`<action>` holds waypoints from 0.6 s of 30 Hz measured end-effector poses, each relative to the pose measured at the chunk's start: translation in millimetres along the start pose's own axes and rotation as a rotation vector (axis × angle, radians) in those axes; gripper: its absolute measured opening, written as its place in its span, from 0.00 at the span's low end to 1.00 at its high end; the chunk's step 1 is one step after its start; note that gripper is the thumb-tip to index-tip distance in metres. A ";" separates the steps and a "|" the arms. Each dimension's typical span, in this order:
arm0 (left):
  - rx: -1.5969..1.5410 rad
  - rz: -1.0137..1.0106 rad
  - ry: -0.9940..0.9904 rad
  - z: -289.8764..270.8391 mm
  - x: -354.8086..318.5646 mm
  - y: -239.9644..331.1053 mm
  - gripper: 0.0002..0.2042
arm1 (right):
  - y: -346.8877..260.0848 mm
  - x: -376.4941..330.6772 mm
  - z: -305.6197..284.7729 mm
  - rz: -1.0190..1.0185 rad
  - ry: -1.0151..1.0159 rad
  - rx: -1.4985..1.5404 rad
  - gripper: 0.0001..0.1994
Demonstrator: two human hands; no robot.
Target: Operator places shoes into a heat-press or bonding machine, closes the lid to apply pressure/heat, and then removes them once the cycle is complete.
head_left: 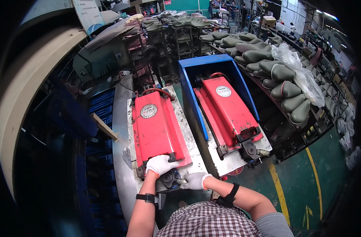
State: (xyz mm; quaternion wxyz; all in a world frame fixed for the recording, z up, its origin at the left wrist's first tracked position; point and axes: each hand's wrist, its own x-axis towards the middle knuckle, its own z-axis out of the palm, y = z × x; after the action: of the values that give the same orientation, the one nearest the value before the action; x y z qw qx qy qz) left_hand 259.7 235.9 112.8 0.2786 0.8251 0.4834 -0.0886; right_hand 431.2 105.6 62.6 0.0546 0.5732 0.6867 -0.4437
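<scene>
Two red press lids lie side by side on a steel bench. My left hand [160,164], in a white glove, grips the black front handle of the left red lid [157,126], which lies down flat. My right hand [195,181], also gloved, closes on a small metal lever beside the black round latch knob [168,178] under that handle. The right red lid [228,112] sits closed inside a blue open frame [190,89], and its own black latch [249,150] is untouched.
A rack of grey-green shoe forms [283,89] runs along the right, partly under clear plastic [303,73]. More racks stand at the back. A large beige curved machine housing [26,87] fills the left. Green floor with yellow lines [279,189] lies to the right.
</scene>
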 end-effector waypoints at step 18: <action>-0.002 0.075 0.056 9.0 -3.4 -6.2 0.34 | -46.7 38.0 86.5 0.247 -0.452 1.037 0.29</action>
State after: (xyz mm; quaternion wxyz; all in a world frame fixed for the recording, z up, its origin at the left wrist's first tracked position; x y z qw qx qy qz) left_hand 253.7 230.7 104.4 0.2689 0.8446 0.4598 -0.0542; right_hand 341.9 77.8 14.0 -0.0364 0.4920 0.2789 -0.8239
